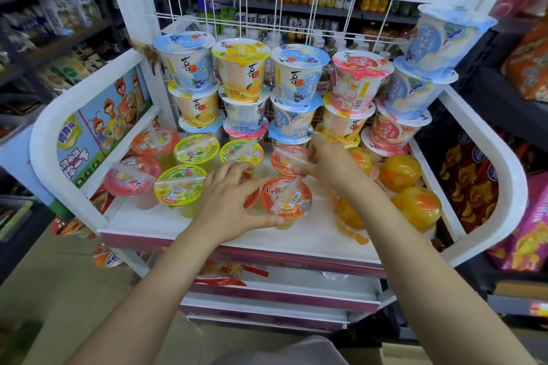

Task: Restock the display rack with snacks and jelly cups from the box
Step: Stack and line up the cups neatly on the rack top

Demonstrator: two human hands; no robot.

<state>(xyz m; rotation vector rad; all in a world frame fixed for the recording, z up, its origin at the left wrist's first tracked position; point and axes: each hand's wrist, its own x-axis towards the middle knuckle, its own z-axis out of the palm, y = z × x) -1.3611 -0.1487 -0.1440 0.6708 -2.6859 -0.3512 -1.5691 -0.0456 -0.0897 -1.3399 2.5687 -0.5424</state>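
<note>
Orange-lidded jelly cup gripped by left hand; right hand pinches another cup.

Dark store shelves of bottled drinks stand behind, with bagged goods stacked at right.

White rack; orange-lidded cup at the shelf's front edge, yellow-lidded cup, red-lidded cup, pale blue tub at back.
</note>
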